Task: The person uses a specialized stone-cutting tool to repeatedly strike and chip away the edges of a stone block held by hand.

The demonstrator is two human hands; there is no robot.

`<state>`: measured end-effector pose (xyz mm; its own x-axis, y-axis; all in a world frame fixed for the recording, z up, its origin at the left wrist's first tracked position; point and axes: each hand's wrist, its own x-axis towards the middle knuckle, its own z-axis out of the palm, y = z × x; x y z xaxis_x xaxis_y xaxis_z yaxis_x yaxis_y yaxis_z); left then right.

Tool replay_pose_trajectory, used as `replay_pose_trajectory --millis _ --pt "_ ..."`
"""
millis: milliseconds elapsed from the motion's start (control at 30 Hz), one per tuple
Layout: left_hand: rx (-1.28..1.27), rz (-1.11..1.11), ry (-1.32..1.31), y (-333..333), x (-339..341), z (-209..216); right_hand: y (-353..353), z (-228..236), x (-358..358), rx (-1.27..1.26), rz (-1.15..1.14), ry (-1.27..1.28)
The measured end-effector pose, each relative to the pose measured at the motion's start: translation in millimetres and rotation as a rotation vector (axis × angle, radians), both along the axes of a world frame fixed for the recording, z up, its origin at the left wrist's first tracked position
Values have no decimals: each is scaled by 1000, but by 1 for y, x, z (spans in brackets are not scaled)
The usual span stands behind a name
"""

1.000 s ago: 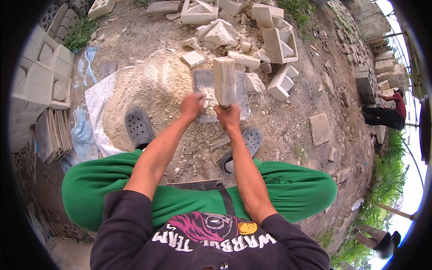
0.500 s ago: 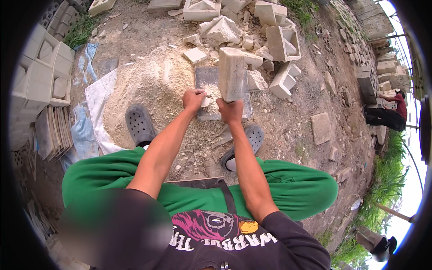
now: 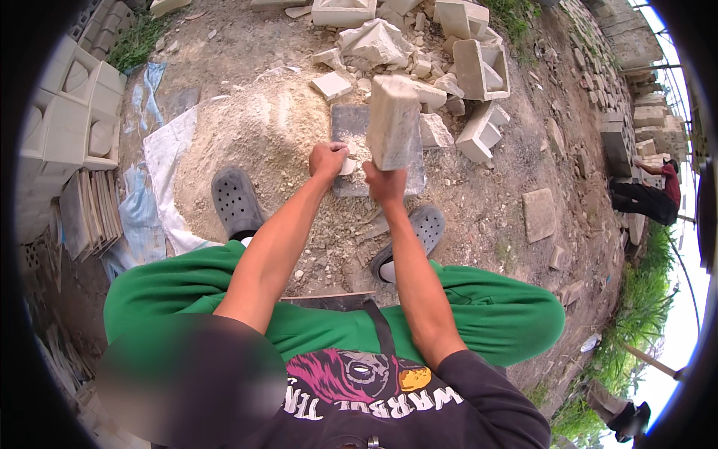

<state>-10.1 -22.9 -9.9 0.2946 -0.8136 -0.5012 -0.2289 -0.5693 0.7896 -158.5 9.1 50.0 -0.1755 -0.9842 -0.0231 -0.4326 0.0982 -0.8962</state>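
My right hand (image 3: 385,185) is closed in a fist at the lower end of a mallet (image 3: 394,123). Its big, pale, dusty rectangular head stands above the fist and covers part of a dark flat slab (image 3: 345,117) on the ground. To the left, my left hand (image 3: 327,159) pinches a small whitish stone chip (image 3: 348,166) over the slab's left edge, fingers bent around it. Pale crumbs and dust lie on the slab between the two hands. Most of the mallet's handle is hidden in my grip.
A heap of crushed pale stone (image 3: 250,123) lies on a white sheet (image 3: 166,161) at left. Broken blocks (image 3: 374,43) are piled beyond the slab. Stacked pale blocks (image 3: 67,127) stand far left. My shoes flank the work. A person (image 3: 651,194) bends at far right.
The view has shifted slightly, so the scene sits a little farther right. The mallet head shows a bit larger and slightly tilted. My left hand keeps the chip at the slab.
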Motion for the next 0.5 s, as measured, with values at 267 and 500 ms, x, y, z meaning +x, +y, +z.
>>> replay_pose_trajectory --millis 267,500 --pt "22 2 -50 0 2 -1 5 1 -14 520 -61 -41" --pt "14 -62 -74 -6 -3 5 6 -23 -4 78 -2 158"
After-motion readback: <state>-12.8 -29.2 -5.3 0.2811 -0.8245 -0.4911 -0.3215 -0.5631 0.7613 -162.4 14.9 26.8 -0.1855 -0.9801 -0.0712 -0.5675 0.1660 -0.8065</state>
